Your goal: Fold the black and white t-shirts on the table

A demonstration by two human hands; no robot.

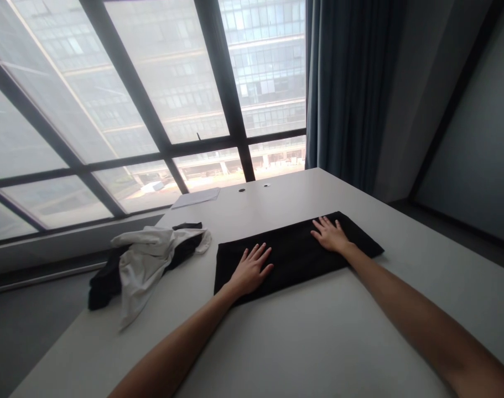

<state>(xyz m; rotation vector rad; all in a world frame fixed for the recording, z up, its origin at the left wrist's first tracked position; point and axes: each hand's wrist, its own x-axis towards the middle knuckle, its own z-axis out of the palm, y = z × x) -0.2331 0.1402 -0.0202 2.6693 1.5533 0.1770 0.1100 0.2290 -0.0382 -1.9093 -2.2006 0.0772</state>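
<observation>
My left hand (252,269) flat, fingers spread on black folded cloth (295,251), my right hand (330,233) likewise, gripping nothing, white table (318,331).

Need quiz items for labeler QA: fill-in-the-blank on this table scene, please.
1. The left hand and right hand lie flat on a folded ____ cloth.
2. The pile of clothes lies to that cloth's ____.
3. Beyond the table, a large ____ shows buildings.
Missing: black; left; window.
</observation>
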